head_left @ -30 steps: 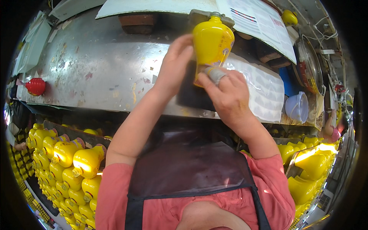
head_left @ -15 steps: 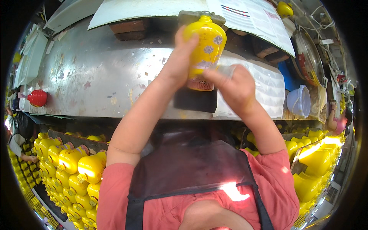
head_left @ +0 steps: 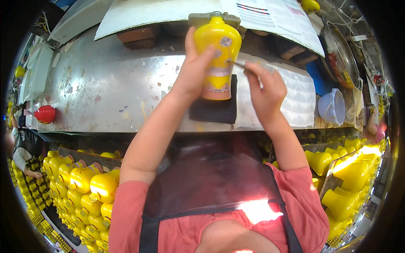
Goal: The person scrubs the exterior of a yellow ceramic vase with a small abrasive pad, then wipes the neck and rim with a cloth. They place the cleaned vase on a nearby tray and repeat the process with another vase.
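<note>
A yellow bottle point(head_left: 219, 38) with purple-grey flower pictures lies on the bench, its neck at a grey block point(head_left: 232, 20) and its patterned lower end over a black pad point(head_left: 213, 111). My left hand point(head_left: 196, 67) grips the bottle along its left side, partly blurred, with the thumb across the front. In my right hand point(head_left: 268, 86) is a thin, dark pointed tool point(head_left: 239, 65), pinched between the fingers. Its tip meets the bottle's front by a flower stem; whether it presses the surface I cannot tell. The tool's exact kind is not clear.
Right of the pad lies a white sheet point(head_left: 291, 92) with repeated shapes. Beyond it stands a pale bucket point(head_left: 332, 107). A red ribbed object point(head_left: 45, 114) sits at the bench's left. Yellow bottles point(head_left: 103, 185) fill racks on both sides. Another person's hand point(head_left: 33, 173) shows far left.
My right hand has moved off the bottle's lower part, and the thin tool now shows at the bottle's middle. The bottle and my left hand appear slightly further left.
</note>
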The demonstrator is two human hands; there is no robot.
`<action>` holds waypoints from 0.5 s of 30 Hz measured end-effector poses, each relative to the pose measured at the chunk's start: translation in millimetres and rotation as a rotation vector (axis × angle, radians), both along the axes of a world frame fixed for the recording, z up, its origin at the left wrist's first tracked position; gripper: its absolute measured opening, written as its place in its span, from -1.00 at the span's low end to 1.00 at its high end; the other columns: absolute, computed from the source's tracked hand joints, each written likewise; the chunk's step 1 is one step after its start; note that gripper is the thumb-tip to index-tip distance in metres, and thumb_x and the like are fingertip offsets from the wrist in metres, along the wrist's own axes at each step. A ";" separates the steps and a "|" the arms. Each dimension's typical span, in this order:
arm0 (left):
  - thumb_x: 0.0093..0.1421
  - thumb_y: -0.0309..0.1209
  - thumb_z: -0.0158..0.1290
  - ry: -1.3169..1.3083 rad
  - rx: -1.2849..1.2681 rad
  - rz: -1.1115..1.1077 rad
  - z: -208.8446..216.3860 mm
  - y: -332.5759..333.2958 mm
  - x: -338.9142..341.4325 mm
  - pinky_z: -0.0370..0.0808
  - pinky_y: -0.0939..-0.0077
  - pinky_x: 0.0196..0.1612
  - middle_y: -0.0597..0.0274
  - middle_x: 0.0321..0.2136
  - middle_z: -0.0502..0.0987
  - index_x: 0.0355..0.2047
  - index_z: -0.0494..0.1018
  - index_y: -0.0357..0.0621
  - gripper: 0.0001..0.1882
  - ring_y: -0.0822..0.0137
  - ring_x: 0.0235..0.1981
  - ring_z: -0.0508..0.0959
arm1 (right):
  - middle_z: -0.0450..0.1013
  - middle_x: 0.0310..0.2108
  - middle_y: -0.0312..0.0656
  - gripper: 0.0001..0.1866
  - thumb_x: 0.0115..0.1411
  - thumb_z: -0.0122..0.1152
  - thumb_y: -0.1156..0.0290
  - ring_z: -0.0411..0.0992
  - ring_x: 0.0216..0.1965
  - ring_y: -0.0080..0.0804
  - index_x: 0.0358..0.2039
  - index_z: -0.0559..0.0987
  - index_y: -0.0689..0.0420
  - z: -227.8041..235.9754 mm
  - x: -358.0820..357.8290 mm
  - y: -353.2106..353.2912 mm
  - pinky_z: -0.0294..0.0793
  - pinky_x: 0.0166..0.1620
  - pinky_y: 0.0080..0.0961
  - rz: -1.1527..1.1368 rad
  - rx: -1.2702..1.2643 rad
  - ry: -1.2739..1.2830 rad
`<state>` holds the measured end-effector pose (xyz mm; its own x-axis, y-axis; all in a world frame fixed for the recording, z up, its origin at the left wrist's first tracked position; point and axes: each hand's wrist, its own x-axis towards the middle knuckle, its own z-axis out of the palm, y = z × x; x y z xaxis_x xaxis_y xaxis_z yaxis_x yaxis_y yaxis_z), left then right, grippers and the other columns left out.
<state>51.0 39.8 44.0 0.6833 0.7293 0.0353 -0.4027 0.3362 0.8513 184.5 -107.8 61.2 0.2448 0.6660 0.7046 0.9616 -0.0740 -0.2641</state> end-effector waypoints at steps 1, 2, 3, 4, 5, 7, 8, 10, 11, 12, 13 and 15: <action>0.45 -0.26 0.01 -0.046 -0.028 -0.008 -1.5 0.6 -0.6 0.29 0.25 0.36 -0.04 0.34 0.23 0.53 -0.31 -0.08 -0.12 0.10 0.32 0.31 | 0.64 -0.35 -0.13 -0.66 0.03 0.49 0.64 0.56 -0.40 -0.23 -0.17 0.72 0.03 -3.6 -4.5 -3.3 0.54 -0.33 -0.42 0.104 0.001 0.002; 0.46 -0.24 -0.01 -0.019 -0.016 0.002 -3.2 1.1 -1.0 0.27 0.26 0.37 -0.04 0.35 0.22 0.53 -0.33 -0.09 -0.13 0.10 0.33 0.29 | 0.63 -0.34 -0.11 -0.66 0.03 0.48 0.66 0.56 -0.39 -0.21 -0.17 0.71 0.03 -6.4 -9.2 -6.3 0.55 -0.32 -0.42 0.243 0.024 -0.018; 0.47 -0.21 -0.03 -0.002 0.001 0.010 -5.1 1.7 -0.7 0.24 0.26 0.38 -0.05 0.36 0.21 0.53 -0.34 -0.10 -0.13 0.10 0.34 0.28 | 0.63 -0.32 -0.10 -0.68 0.06 0.47 0.66 0.57 -0.38 -0.26 -0.17 0.70 0.08 -8.9 -10.4 -6.2 0.57 -0.28 -0.45 0.367 0.045 -0.028; 0.48 -0.19 -0.06 0.019 0.012 0.018 -7.1 2.0 0.0 0.21 0.26 0.40 -0.06 0.37 0.20 0.53 -0.35 -0.12 -0.13 0.10 0.35 0.26 | 0.63 -0.32 -0.11 -0.71 0.08 0.46 0.66 0.57 -0.37 -0.30 -0.17 0.69 0.10 -11.8 -12.7 -5.9 0.57 -0.26 -0.47 0.302 0.066 0.082; 0.51 -0.18 -0.10 0.068 0.102 0.056 -9.1 0.1 0.2 0.22 0.29 0.40 -0.01 0.37 0.20 0.54 -0.34 -0.08 -0.18 0.14 0.35 0.26 | 0.63 -0.31 -0.12 -0.73 0.09 0.45 0.65 0.58 -0.37 -0.33 -0.18 0.69 0.13 -14.4 -12.7 -2.6 0.57 -0.25 -0.49 0.250 0.058 0.178; 0.57 -0.14 -0.19 0.175 0.272 0.133 -11.7 -4.8 -0.3 0.22 0.33 0.39 0.07 0.38 0.20 0.55 -0.31 -0.01 -0.26 0.22 0.36 0.26 | 0.62 -0.32 -0.15 -0.83 0.21 0.38 0.61 0.57 -0.34 -0.48 -0.17 0.65 0.21 -19.4 -8.3 7.5 0.56 -0.21 -0.56 0.151 0.072 0.483; 0.57 -0.12 -0.21 0.177 0.276 0.123 -12.1 -7.0 -0.6 0.22 0.34 0.39 0.06 0.38 0.19 0.55 -0.32 -0.03 -0.25 0.23 0.36 0.25 | 0.61 -0.28 -0.19 -0.82 0.28 0.32 0.57 0.55 -0.27 -0.54 -0.10 0.61 0.24 -21.5 -4.0 14.0 0.54 -0.16 -0.60 0.123 0.060 0.636; 0.57 -0.08 -0.23 0.178 0.285 0.106 -11.3 -9.5 -1.0 0.22 0.36 0.38 0.05 0.39 0.18 0.55 -0.35 -0.05 -0.23 0.23 0.36 0.24 | 0.61 -0.29 -0.15 -0.80 0.27 0.33 0.51 0.55 -0.30 -0.47 -0.10 0.60 0.22 -24.2 3.1 27.2 0.54 -0.17 -0.52 0.081 0.123 0.777; 0.57 -0.07 -0.23 0.164 0.254 0.080 -10.6 -9.7 -1.7 0.22 0.36 0.38 0.04 0.39 0.18 0.55 -0.37 -0.05 -0.22 0.23 0.36 0.24 | 0.61 -0.28 -0.16 -0.79 0.27 0.34 0.49 0.55 -0.30 -0.46 -0.10 0.60 0.22 -24.0 3.2 26.7 0.54 -0.17 -0.53 0.053 0.155 0.792; 0.56 -0.06 -0.22 0.150 0.222 0.055 -9.7 -9.2 -2.7 0.23 0.36 0.37 0.04 0.39 0.18 0.55 -0.39 -0.04 -0.20 0.23 0.35 0.24 | 0.60 -0.27 -0.16 -0.78 0.27 0.34 0.48 0.55 -0.30 -0.46 -0.09 0.60 0.22 -23.4 2.8 27.5 0.54 -0.17 -0.53 0.036 0.170 0.797; 0.56 -0.05 -0.21 0.128 0.188 0.030 -9.2 -8.6 -3.7 0.23 0.37 0.37 0.04 0.39 0.17 0.55 -0.40 -0.04 -0.19 0.23 0.35 0.24 | 0.60 -0.26 -0.17 -0.77 0.27 0.35 0.46 0.55 -0.30 -0.46 -0.09 0.59 0.22 -22.2 1.0 26.1 0.54 -0.17 -0.53 0.033 0.190 0.787; 0.56 -0.03 -0.20 0.181 0.213 0.011 -9.5 -8.0 -5.7 0.23 0.37 0.37 0.03 0.39 0.17 0.54 -0.44 -0.04 -0.16 0.22 0.35 0.25 | 0.60 -0.24 -0.16 -0.77 0.27 0.35 0.44 0.55 -0.29 -0.46 -0.09 0.60 0.21 -18.3 -6.8 20.7 0.54 -0.16 -0.52 0.100 0.165 0.743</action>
